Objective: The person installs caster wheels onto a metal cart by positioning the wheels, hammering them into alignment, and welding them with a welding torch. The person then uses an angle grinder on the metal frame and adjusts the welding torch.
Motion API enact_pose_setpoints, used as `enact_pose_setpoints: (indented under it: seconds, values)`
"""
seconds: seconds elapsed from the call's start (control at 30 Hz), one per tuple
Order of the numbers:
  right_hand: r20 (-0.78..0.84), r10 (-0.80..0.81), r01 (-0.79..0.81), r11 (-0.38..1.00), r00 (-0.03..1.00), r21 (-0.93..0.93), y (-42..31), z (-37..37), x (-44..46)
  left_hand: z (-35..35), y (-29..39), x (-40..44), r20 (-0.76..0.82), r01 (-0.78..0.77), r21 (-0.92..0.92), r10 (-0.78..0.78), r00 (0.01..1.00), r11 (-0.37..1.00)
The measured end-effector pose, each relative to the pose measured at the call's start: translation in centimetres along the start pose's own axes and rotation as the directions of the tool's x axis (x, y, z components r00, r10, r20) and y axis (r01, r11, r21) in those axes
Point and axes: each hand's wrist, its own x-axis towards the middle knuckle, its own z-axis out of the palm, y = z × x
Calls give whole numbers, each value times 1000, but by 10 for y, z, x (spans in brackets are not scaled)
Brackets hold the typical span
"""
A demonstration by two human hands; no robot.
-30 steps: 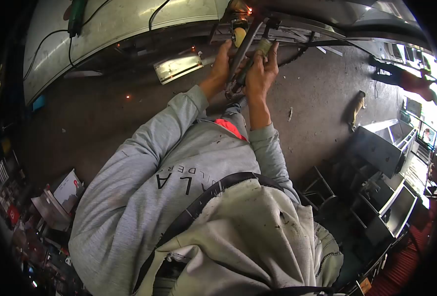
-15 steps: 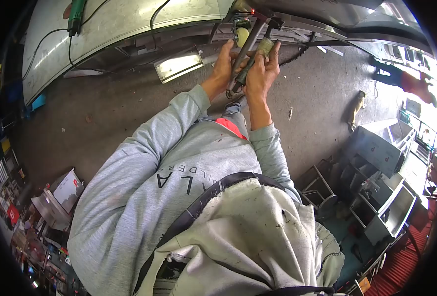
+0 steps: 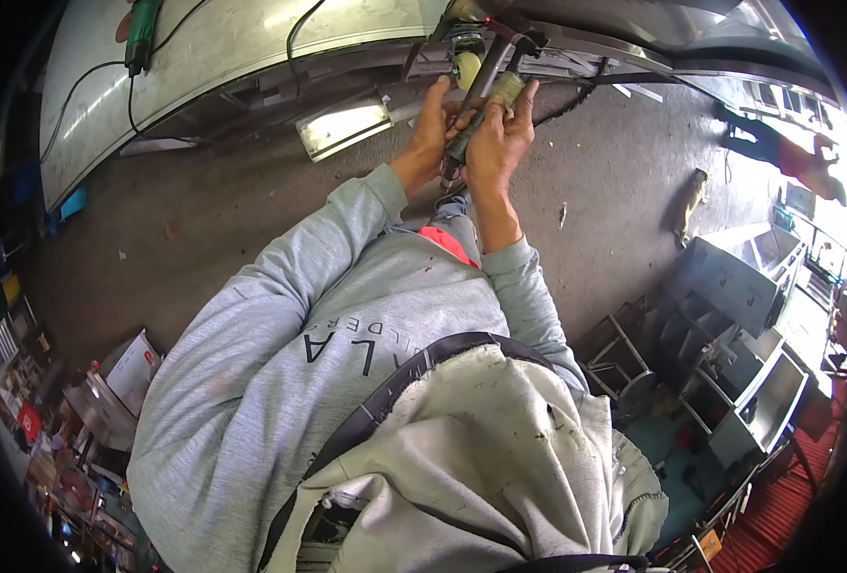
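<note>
My right hand (image 3: pixel 500 148) is closed round a dark cylindrical hand tool (image 3: pixel 507 90) with a worn yellow-green band. The tool slants, its upper end close to the metal frame. My left hand (image 3: pixel 427 134) is closed beside it, thumb pointing up and fingers curled toward the tool's lower body; its exact grip is partly hidden. A grey metal tube (image 3: pixel 486 76) runs slantwise between my hands. Just above my left thumb sits a pale yellow wheel-like part (image 3: pixel 466 69) in a metal mount. A small red light shows near the top of the tube.
A metal-topped table (image 3: pixel 223 57) at upper left carries a green power tool (image 3: pixel 140 36) and cables. A bright metal panel (image 3: pixel 347 127) lies below its edge. A dog (image 3: pixel 695 203) lies on the floor (image 3: pixel 614 172). Metal cabinets (image 3: pixel 737 272) and another person (image 3: pixel 805 167) are at right.
My right hand and the tool have shifted slightly left and downward. My left fingers sit a little closer to the tool. The view has moved only slightly.
</note>
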Motion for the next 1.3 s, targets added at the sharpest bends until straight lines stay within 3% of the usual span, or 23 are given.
enact_pose_setpoints:
  seconds: [0.17,0.3,0.63,0.83,0.87,0.93,1.07,1.13,1.3]
  values:
    - [-28,-28,27,999,999,-18,-3,4,-1,1,1,-3,-14,1,11,-1,1000,1000]
    - [47,-62,66,995,997,-77,-2,2,1,-14,-2,-10,-24,24,14,-23,999,1000]
    - [122,50,-48,999,991,-23,-22,3,-5,-41,-11,-2,-12,-17,61,18,1000,998]
    - [-72,-148,131,969,986,-208,14,-16,13,-19,-4,27,56,-186,68,182,982,980]
    - [-93,-164,142,967,982,-212,21,-20,14,-14,-5,23,34,-150,-63,153,988,987]
    - [-72,-103,98,993,992,-73,7,-18,11,-1,4,4,28,-115,-23,116,993,993]
    - [-66,-21,21,1000,998,7,6,-21,12,-2,3,3,52,-97,101,92,994,990]
    - [-32,7,-5,998,999,67,6,-22,10,-2,3,4,43,-43,49,41,998,998]
    - [-34,1,1,999,999,42,3,-15,9,-1,3,1,44,-171,128,167,985,977]
